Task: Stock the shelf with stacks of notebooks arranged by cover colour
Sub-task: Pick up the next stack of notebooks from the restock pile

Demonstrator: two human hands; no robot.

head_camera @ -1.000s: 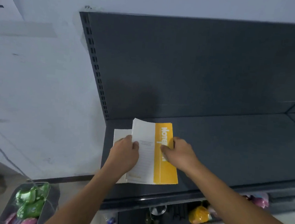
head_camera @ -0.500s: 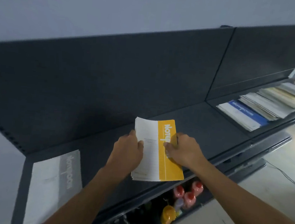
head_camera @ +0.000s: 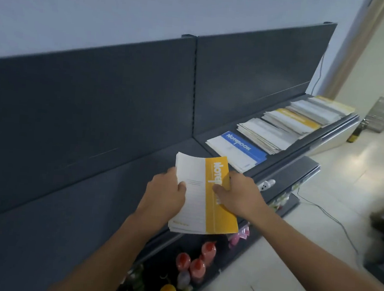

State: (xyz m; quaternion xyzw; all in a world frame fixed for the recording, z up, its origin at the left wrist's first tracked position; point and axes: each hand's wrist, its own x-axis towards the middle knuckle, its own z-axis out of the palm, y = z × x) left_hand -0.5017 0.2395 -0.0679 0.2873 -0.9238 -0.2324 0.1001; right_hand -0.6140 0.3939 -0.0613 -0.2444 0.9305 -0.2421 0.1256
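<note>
My left hand [head_camera: 165,196] and right hand [head_camera: 240,196] pinch opposite long edges of the thin yellow-and-white paper notebook stack [head_camera: 200,206], which I judge light, floppy and liable to fan apart.

The right hand [head_camera: 240,196] covers the middle of the title on the yellow notebook stack [head_camera: 213,207], so only its ends show. The fingers of the left hand [head_camera: 165,196] are hidden beneath the stack's white side. At two o'clock the far stacks [head_camera: 305,118] blur together and several cover colours are uncertain. At six o'clock the front edge of the shelf [head_camera: 65,204] hides part of the dim goods around the red-capped bottles [head_camera: 196,266]. At four o'clock a dark shape [head_camera: 383,231] is smeared and cut by the edge, so what it is cannot be told.
</note>
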